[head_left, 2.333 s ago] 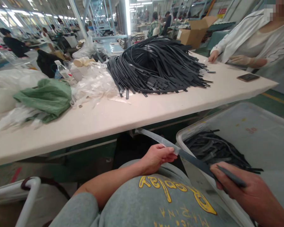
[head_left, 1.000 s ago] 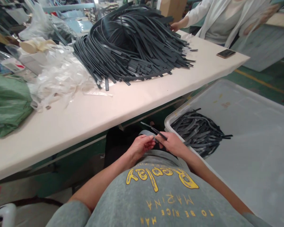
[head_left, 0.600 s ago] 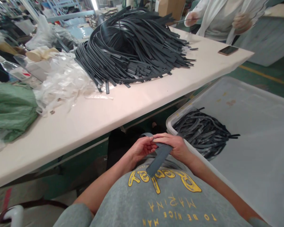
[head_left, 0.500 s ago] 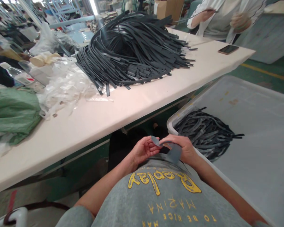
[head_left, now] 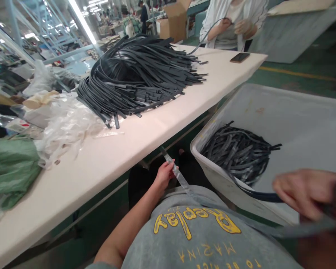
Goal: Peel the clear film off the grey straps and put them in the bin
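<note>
In front of my shirt, my left hand [head_left: 165, 175] pinches a flat grey strap [head_left: 182, 182] with a shiny, plastic-like surface. One end of the strap sticks out past my fingers toward the table edge. From there it runs across my belly to the right. My right hand [head_left: 305, 190], smeared by motion, is out at the far right with its fingers closed around strap material. A dark loop [head_left: 249, 192] hangs from it over the near rim of the grey bin [head_left: 305, 123]. Inside that bin lies a heap of dark straps [head_left: 235, 153].
A large pile of black straps [head_left: 140, 71] lies on the pale table [head_left: 151, 129]. Left of it are crumpled clear plastic [head_left: 70, 119] and a green bag [head_left: 14, 168]. A phone [head_left: 240, 57] rests near the far corner, where a co-worker [head_left: 232, 26] handles a dark strap.
My hands have moved apart: the right swept far to the right, drawing the strap out long, while the left stayed near my belly and closed on it. The view has shifted.
</note>
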Available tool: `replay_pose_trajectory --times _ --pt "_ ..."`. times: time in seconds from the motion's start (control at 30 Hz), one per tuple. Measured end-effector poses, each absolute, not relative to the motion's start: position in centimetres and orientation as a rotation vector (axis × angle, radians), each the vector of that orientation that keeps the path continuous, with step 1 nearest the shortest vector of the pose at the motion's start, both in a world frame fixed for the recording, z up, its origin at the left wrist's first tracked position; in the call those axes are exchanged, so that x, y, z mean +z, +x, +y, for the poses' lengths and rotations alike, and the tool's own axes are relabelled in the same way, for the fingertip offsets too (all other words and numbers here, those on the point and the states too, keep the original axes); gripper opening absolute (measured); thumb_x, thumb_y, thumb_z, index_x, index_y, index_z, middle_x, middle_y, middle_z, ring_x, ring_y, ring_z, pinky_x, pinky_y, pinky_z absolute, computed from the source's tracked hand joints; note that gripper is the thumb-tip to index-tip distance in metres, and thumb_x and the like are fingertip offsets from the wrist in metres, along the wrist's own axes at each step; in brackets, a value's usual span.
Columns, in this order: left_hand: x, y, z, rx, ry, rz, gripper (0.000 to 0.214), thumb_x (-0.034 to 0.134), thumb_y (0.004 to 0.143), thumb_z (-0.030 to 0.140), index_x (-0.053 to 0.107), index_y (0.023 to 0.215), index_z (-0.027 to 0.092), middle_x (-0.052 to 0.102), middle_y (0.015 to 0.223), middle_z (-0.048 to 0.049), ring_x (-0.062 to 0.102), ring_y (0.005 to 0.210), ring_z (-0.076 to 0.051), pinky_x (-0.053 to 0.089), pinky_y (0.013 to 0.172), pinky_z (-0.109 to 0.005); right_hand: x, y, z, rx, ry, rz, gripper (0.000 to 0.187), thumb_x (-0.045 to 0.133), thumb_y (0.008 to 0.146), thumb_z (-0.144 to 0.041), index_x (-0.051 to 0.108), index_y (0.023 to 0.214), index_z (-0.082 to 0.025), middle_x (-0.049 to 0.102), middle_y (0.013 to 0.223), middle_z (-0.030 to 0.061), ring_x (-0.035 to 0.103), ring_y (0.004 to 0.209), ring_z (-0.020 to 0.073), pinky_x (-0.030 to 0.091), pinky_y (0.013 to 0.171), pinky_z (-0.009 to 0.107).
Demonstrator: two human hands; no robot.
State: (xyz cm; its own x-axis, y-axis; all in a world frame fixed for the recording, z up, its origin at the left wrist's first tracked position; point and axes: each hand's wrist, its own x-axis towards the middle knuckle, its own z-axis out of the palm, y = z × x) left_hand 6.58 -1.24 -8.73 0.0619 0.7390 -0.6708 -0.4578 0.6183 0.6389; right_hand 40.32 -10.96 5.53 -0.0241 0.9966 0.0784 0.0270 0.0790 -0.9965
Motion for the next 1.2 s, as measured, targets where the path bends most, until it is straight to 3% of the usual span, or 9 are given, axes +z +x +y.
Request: replay_pose_trajectory --times 0.13,0.2,0.47,0.57,0.63,0.7,0.9,1.07,1.2 --pt "-6.6 7.9 -2.4 0.849 0.85 1.145 0.044 0.076 0.074 0.039 0.07 0.109 0.013 0.071 0.071 -0.005 0.062 0.061 -0.014 0.046 0.059 -0.023 5.6 35.0 -5.7 1.323 -1.169 -1.133 0.036 0.074 0.077 -0.057 0.071 0.078 -0.021 0.073 0.08 0.008 0.053 0.054 0.0133 0.036 0.044 0.025" --pt "-5.4 8.3 -2.4 0.823 1.029 1.099 0.045 0.073 0.076 0.043 0.07 0.11 0.014 0.071 0.071 -0.0042 0.061 0.061 -0.014 0.046 0.06 -0.024 4.9 33.8 -3.2 1.367 -1.173 -1.169 0.04 0.073 0.077 -0.056 0.071 0.082 -0.017 0.072 0.084 0.0075 0.043 0.048 0.0091 0.034 0.042 0.023" --pt "-1.2 9.9 -2.2 0.604 1.437 0.96 0.036 0.066 0.083 0.039 0.072 0.114 0.021 0.069 0.077 -0.0016 0.06 0.069 -0.015 0.046 0.064 -0.024 4.1 33.1 0.9 1.51 -0.956 -1.261 0.036 0.07 0.082 -0.047 0.072 0.088 -0.012 0.029 0.04 -0.0126 0.022 0.04 0.0064 0.043 0.048 0.022" --pt "-0.7 10.2 -2.0 0.602 1.441 0.977 0.037 0.065 0.084 0.04 0.072 0.114 0.02 0.069 0.074 -0.0015 0.058 0.066 -0.015 0.046 0.062 -0.024 4.5 33.8 0.8 1.463 -0.86 -1.183 0.033 0.067 0.085 -0.047 0.072 0.09 -0.014 0.055 0.052 -0.006 0.018 0.039 0.0047 0.04 0.046 0.022" --pt "-0.7 10.3 -1.8 0.614 1.409 0.987 0.039 0.065 0.083 0.042 0.072 0.114 0.019 0.068 0.073 -0.0018 0.057 0.067 -0.015 0.046 0.062 -0.024 4.4 34.3 0.5 1.416 -0.849 -1.129 0.032 0.067 0.085 -0.047 0.071 0.088 -0.016 0.073 0.084 0.0043 0.017 0.039 0.0028 0.034 0.041 0.021" --pt "-0.9 10.4 -1.7 0.601 1.398 0.983 0.04 0.065 0.084 0.043 0.072 0.114 0.018 0.068 0.073 -0.0018 0.057 0.067 -0.015 0.046 0.062 -0.024 4.1 34.5 0.3 1.413 -0.851 -1.126 0.033 0.067 0.085 -0.048 0.071 0.087 -0.016 0.073 0.105 0.0093 0.018 0.039 0.0015 0.03 0.039 0.022" --pt "-0.6 10.4 -1.5 0.533 1.498 0.982 0.04 0.064 0.085 0.043 0.072 0.114 0.017 0.07 0.076 -0.0034 0.058 0.069 -0.016 0.047 0.065 -0.026 4.7 33.6 0.8 1.268 -0.989 -1.26 0.036 0.066 0.084 -0.047 0.075 0.092 -0.014 0.073 0.083 0.0052 0.034 0.042 0.0043 0.033 0.042 0.021" --pt "2.2 12.0 0.2 0.762 1.432 0.849 0.042 0.067 0.081 0.046 0.071 0.112 0.018 0.072 0.109 -0.0082 0.063 0.102 -0.025 0.047 0.092 -0.031 6.9 31.6 0.7 1.074 -1.097 -1.439 0.032 0.061 0.087 -0.042 0.075 0.089 -0.013 0.071 0.076 0.0043 0.057 0.059 0.0131 0.045 0.054 0.023" --pt "3.3 14.2 1.1 0.872 1.429 0.849 0.03 0.068 0.081 0.039 0.071 0.103 0.02 0.073 0.099 -0.0039 0.062 0.1 -0.025 0.045 0.095 -0.032 7.4 30.5 -0.3 0.754 -1.093 -1.657 0.025 0.054 0.092 -0.031 0.074 0.089 -0.018 0.073 0.09 0.0051 0.066 0.084 0.0189 0.049 0.076 0.029"
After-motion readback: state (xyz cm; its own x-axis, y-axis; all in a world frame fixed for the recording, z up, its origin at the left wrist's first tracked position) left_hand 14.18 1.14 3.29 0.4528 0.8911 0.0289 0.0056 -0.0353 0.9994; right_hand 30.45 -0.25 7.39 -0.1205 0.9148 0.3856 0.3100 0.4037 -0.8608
